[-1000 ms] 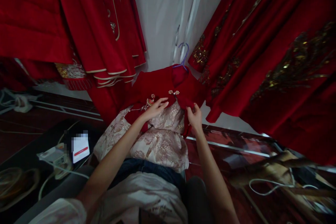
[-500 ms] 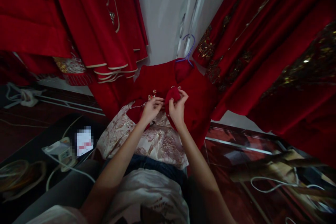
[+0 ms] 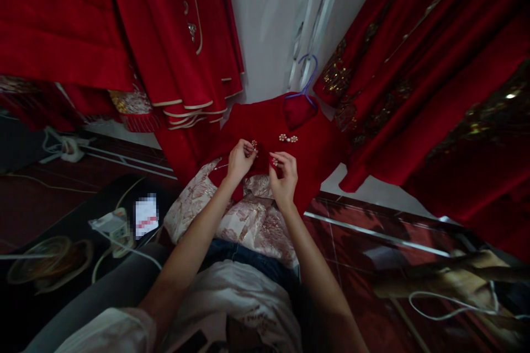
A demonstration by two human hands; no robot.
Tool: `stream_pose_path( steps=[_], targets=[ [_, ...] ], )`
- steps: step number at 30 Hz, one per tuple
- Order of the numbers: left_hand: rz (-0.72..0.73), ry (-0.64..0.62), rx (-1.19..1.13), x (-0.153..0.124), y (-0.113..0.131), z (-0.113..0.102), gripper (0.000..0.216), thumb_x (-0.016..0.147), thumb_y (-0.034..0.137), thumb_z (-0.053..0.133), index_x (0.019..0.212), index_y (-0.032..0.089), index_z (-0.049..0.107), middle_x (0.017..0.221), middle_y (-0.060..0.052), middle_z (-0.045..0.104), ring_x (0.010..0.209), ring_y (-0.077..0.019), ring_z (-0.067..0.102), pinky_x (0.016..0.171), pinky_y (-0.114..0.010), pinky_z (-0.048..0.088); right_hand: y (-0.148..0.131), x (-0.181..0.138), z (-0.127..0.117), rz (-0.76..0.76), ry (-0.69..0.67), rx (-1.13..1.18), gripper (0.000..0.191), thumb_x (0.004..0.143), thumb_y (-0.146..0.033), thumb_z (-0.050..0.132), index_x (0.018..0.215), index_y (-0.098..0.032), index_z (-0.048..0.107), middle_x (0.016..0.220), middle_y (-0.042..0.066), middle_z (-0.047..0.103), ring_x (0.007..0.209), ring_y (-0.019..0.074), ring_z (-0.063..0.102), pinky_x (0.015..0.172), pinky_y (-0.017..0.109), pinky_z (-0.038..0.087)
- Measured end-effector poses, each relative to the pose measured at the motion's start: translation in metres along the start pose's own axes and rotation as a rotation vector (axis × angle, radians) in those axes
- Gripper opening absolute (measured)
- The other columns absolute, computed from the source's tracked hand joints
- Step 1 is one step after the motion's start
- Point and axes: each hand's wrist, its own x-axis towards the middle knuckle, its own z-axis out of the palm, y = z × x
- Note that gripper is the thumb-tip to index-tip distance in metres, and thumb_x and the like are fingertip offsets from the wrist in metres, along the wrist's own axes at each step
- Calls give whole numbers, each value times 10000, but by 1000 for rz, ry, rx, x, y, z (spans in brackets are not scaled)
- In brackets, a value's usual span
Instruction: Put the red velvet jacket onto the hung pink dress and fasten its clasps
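At far left, a coil (image 3: 58, 267) lies on a black bench (image 3: 95, 204), which also carries a socket block (image 3: 120, 231) with pale leads and, just beside it, a lit screen (image 3: 146, 220), its display blurred. Above hang red garments (image 3: 144, 38) with pale piping and silvery ornaments. To their right, a patterned cloth (image 3: 186, 209), pale with pinkish figures, spreads across the lap, partly beneath the red jacket (image 3: 310, 165), which lies at centre before a pale wall (image 3: 265, 22). The left hand (image 3: 240, 161) is narrowed, thumb and fingers gathered on the jacket at a beaded ornament (image 3: 254, 144); the fingers partly hide the grip. The right hand (image 3: 284, 176), a little apart from the left, pinches a small red part of the jacket bearing light beads. Above the 2 hands, a clasp (image 3: 289, 138) of 2 beaded flowers sits below the neck opening, from which a violet hanger (image 3: 307, 88) projects, hook upward. Farther right hang gowns (image 3: 414, 94) with gold decoration; below them, a rail (image 3: 376, 234) crosses the reddish floor (image 3: 348, 265), and a white cord (image 3: 467, 307) loops at lower right
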Motion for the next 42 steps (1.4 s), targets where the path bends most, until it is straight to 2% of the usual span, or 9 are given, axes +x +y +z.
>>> stream_pose_path(
  steps=[4,7,13,17,21,25,29,34,42],
  targets=[
    [22,33,-5,-1,1,-3,114,802,202,618,880,185,538,812,-20,622,734,-132,598,712,-263,483,6,-2,0,49,-88,-70,275,876,-224,536,1084,-290,703,976,45,568,823,149,587,777,309,525],
    [59,39,17,-2,0,-4,219,754,224,685,910,187,535,857,-30,620,764,-144,589,721,-274,480,9,-1,1,129,-121,-13,281,855,-212,541,1082,-255,702,936,38,570,710,122,551,672,267,517],
    [62,34,27,-1,-1,2,155,791,186,629,899,194,518,853,-28,618,768,-144,589,741,-282,480,14,2,2,228,-223,204,238,856,-250,535,1030,-238,697,1042,67,582,882,150,605,743,268,548],
    [47,46,21,1,-1,5,238,756,220,684,917,192,510,884,-37,623,781,-151,594,732,-284,485,17,2,2,265,-273,287,274,823,-246,568,1076,-242,673,1088,67,571,921,153,609,786,282,555],
    [26,14,3,2,0,5,173,792,195,631,920,192,515,861,-39,650,780,-149,618,740,-286,492,19,1,3,251,-262,290,282,850,-273,547,1099,-234,672,1111,76,583,950,160,612,873,326,538],
    [-28,28,-168,3,1,1,135,822,255,612,922,197,542,835,-23,673,757,-127,641,723,-253,502,29,6,8,273,-231,290,257,902,-360,508,1033,-217,677,1050,79,652,973,182,632,951,391,505],
    [-117,8,-346,8,-1,-4,148,797,313,632,846,174,626,838,-34,712,767,-133,661,761,-266,520,43,21,24,303,-209,354,259,872,-406,557,1004,-204,650,1049,79,673,954,179,650,939,383,517],
    [-215,-36,-416,13,-4,-6,228,774,371,661,823,154,707,864,-63,746,814,-177,683,818,-313,531,52,40,46,259,-206,284,188,836,-342,586,949,-197,622,1002,66,657,882,149,640,853,324,549],
    [-187,-67,-464,5,-6,-8,304,708,366,728,911,141,743,924,-86,753,820,-191,697,816,-338,554,37,42,42,178,-197,155,134,845,-275,568,928,-191,632,979,58,622,815,127,623,763,276,570]
  ],
)
